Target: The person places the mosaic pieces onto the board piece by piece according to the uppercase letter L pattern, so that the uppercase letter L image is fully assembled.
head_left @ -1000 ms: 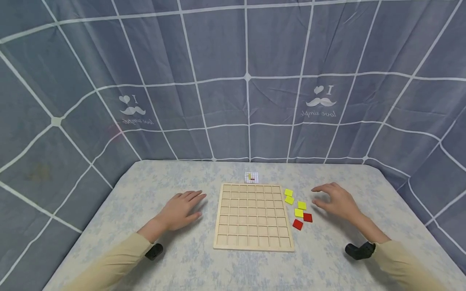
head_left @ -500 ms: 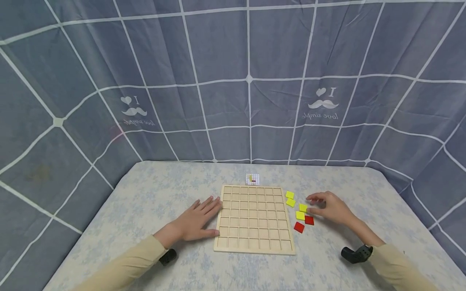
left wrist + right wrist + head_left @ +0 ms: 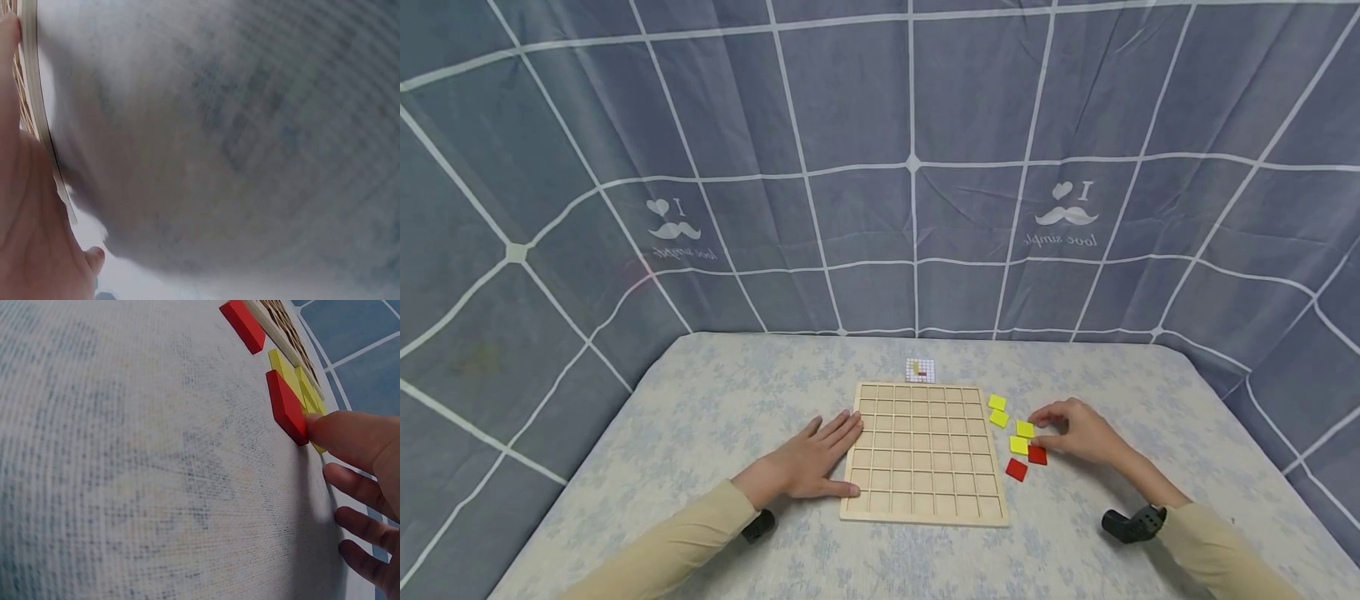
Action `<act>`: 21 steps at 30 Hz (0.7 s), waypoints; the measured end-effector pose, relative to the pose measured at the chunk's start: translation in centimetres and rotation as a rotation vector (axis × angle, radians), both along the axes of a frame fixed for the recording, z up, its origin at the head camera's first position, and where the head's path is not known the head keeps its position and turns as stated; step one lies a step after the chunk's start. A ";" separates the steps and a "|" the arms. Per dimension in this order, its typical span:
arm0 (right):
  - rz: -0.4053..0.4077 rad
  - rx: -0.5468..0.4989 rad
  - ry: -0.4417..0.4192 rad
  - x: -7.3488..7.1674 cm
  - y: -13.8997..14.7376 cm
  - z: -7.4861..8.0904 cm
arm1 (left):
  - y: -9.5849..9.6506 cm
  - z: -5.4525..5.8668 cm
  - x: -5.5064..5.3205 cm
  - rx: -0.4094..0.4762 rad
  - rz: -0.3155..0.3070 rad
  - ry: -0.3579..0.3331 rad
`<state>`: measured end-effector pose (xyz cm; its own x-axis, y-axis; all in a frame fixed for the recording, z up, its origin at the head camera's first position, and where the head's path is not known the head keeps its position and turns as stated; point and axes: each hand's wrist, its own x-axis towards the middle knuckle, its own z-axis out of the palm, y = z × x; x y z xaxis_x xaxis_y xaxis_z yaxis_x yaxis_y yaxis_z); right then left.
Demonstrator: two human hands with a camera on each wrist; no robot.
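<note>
My left hand [image 3: 812,463] lies with straight fingers along the left edge of a square wooden grid board [image 3: 922,458], fingertips and thumb on its rim. In the left wrist view that hand [image 3: 31,206] shows against the board's side. My right hand [image 3: 1078,431] reaches to the loose tiles right of the board. Its thumb and index finger pinch a yellow tile [image 3: 1023,429] at its right side. A red tile [image 3: 287,407] sits right by the thumb tip in the right wrist view. Another yellow tile [image 3: 1018,445] lies just in front of the pinched one.
Two more yellow tiles [image 3: 997,403] lie near the board's upper right edge, and a second red tile [image 3: 1017,470] lies nearer the front. Behind the board is a small printed grid card [image 3: 921,371] with yellow and red marks. A grey-blue curtain [image 3: 850,217] surrounds the patterned tablecloth [image 3: 760,367].
My left hand has moved right from the tablecloth onto the board's left edge. My right hand has come left and down to the yellow tile, its thumb and index finger closing in on it.
</note>
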<state>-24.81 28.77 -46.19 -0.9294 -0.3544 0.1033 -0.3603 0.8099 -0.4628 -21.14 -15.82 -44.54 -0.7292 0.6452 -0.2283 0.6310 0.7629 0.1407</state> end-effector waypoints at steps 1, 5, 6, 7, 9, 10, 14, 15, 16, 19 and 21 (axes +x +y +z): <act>0.004 -0.001 0.003 0.0 0.0 0.0 | 0.1 0.0 0.0 0.000 -0.010 0.000; 0.024 -0.004 0.016 -0.1 0.0 -0.3 | 0.2 0.0 0.1 0.001 -0.037 -0.008; 0.029 -0.003 0.017 -0.1 0.0 -0.3 | 0.3 0.0 0.1 0.005 -0.040 -0.011; 0.034 0.000 0.018 -0.1 0.0 -0.3 | 0.3 0.0 0.1 0.002 -0.042 -0.012; 0.039 0.010 0.017 -0.1 0.0 -0.4 | 0.2 -0.1 0.1 -0.007 -0.044 -0.012; 0.040 0.014 0.015 -0.1 0.0 -0.3 | 0.2 -0.2 0.0 -0.010 -0.045 -0.011; 0.037 0.036 0.024 -0.1 0.0 0.0 | 0.1 -0.3 -0.3 -0.025 -0.058 0.006; 0.036 0.041 0.028 -0.1 0.0 0.1 | 0.1 -0.3 -0.4 -0.024 -0.063 0.010; 0.032 0.047 0.032 -0.1 0.0 0.1 | 0.0 -0.3 -0.5 -0.022 -0.066 0.014; 0.018 0.069 0.043 -0.1 -0.1 0.2 | 0.0 -0.4 -0.7 -0.014 -0.073 0.013; 0.007 0.089 0.049 -0.1 -0.2 0.2 | -0.1 -0.5 -0.8 -0.009 -0.080 0.011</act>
<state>-24.86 28.59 -46.03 -0.9214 -0.3708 0.1162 -0.3866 0.8444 -0.3709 -21.97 -15.88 -45.00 -0.6777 0.6996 -0.2265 0.6914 0.7111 0.1274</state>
